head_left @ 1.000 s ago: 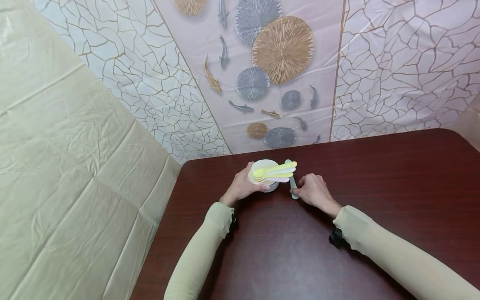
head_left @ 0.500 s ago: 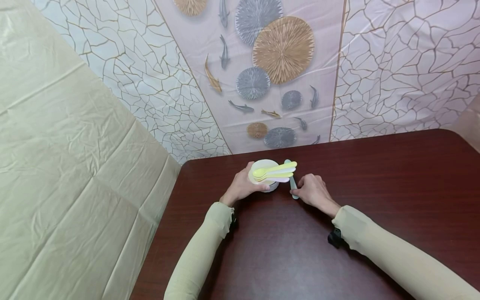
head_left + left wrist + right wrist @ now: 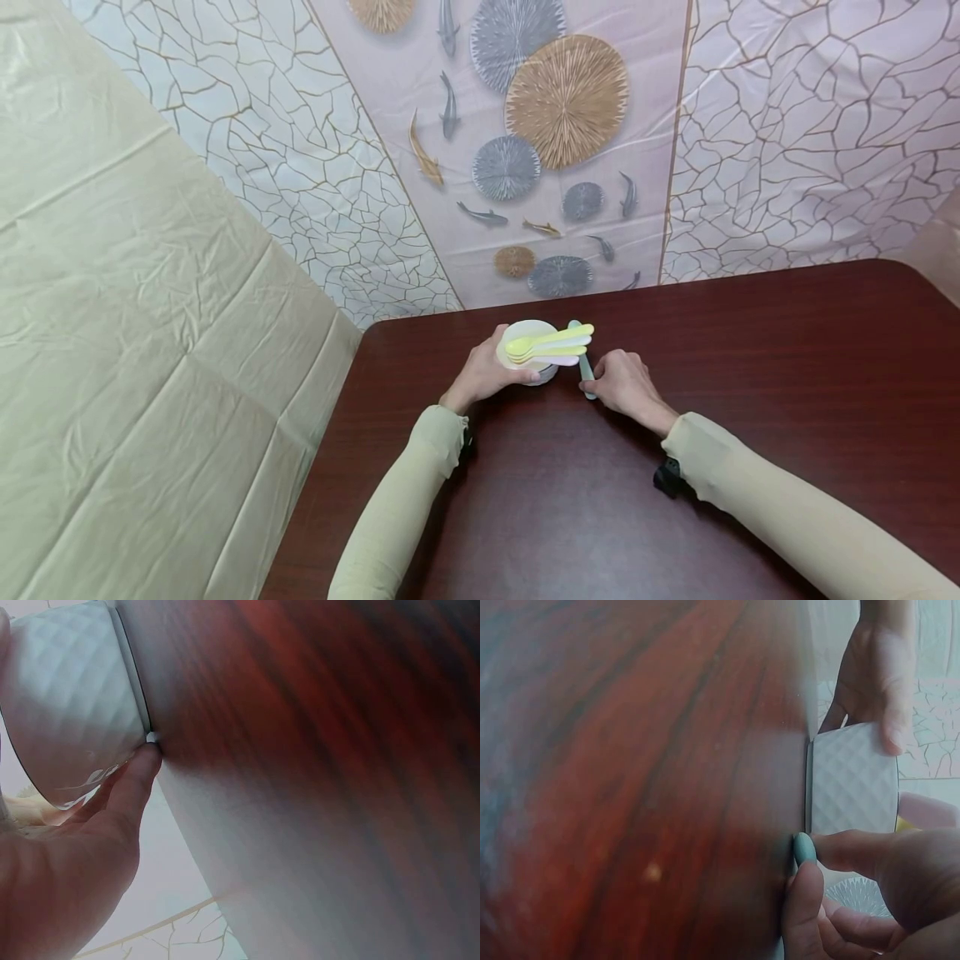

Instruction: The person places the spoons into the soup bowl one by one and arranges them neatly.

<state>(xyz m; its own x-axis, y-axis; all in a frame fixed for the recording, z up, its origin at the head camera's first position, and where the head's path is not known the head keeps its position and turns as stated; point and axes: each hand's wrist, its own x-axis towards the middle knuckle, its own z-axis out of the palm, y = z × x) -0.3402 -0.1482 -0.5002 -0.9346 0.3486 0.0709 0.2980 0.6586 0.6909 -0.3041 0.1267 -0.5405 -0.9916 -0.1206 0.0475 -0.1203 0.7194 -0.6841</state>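
Observation:
A small white bowl [image 3: 546, 377] with a diamond-textured wall stands near the far edge of the table. My left hand [image 3: 480, 371] grips it from the left, thumb along the near side. Several yellow and white spoons [image 3: 558, 335] lie fanned across the bowl, their handles sticking out past its right rim. Just right of the bowl, a pale blue-green spoon [image 3: 587, 373] lies on the tabletop, partly covered by those handles. My right hand [image 3: 628, 385] pinches its near end between thumb and finger. In the right wrist view, the blue-green end [image 3: 805, 848] shows between the fingertips.
The dark red-brown table [image 3: 600, 500] reaches toward me and far to the right. Behind it hangs a patterned wall cover [image 3: 510, 208], close to the bowl. A pale quilted cover [image 3: 187, 375] slopes along the left side.
My right wrist has shifted very slightly to the left, still pinching the blue-green spoon. The left hand, the bowl and the spoons across it have stayed in place.

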